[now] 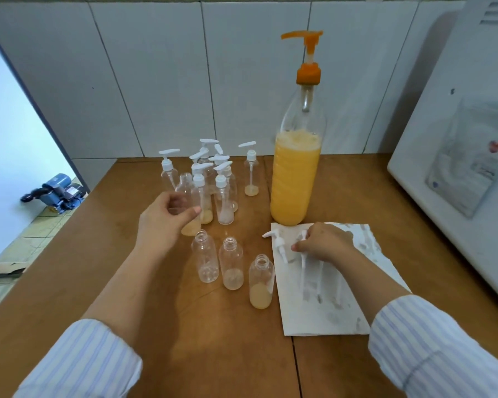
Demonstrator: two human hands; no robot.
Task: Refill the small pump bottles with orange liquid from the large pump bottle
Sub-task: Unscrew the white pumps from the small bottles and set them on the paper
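Head view: left of the large pump bottle [295, 173], my left hand [163, 222] curls round a light, slick uncapped small bottle [188, 202] mid-body, while my right hand [325, 242] pinches a pump head [303, 239].

A single wide-angle view, worn on the person's head, looks forward and steeply down onto the brown wooden tabletop [342, 182]. It sits close — both striped-sleeved forearms enter from the bottom edge and reach up into the middle of the frame. It faces the white tiled wall [156, 67] behind the tabletop, whose tile lines bow outward toward the edges. At far left the view spills past the tabletop's edge to the pale tiled floor [35, 234] below.
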